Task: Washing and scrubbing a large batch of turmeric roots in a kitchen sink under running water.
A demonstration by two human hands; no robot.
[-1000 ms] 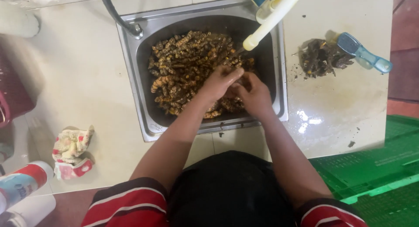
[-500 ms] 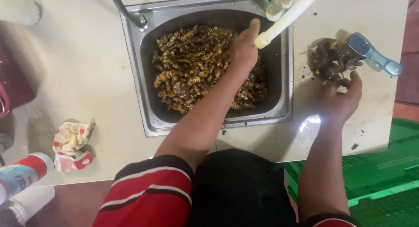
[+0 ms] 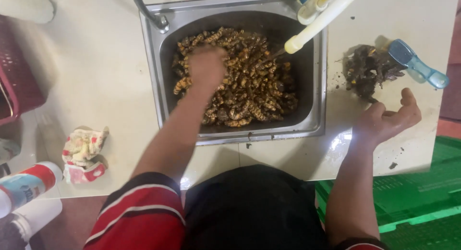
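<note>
Reaching left hand [image 3: 207, 66] into sink [image 3: 317, 130]

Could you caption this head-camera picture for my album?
Left hand in a sink of brown grubs; right hand open beside a dark scrap pile.

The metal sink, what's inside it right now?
The sink holds a heap of brown and orange ridged pieces, with the left hand pressed into the heap. A pale spout reaches over it. The sink's floor and drain are covered.
</note>
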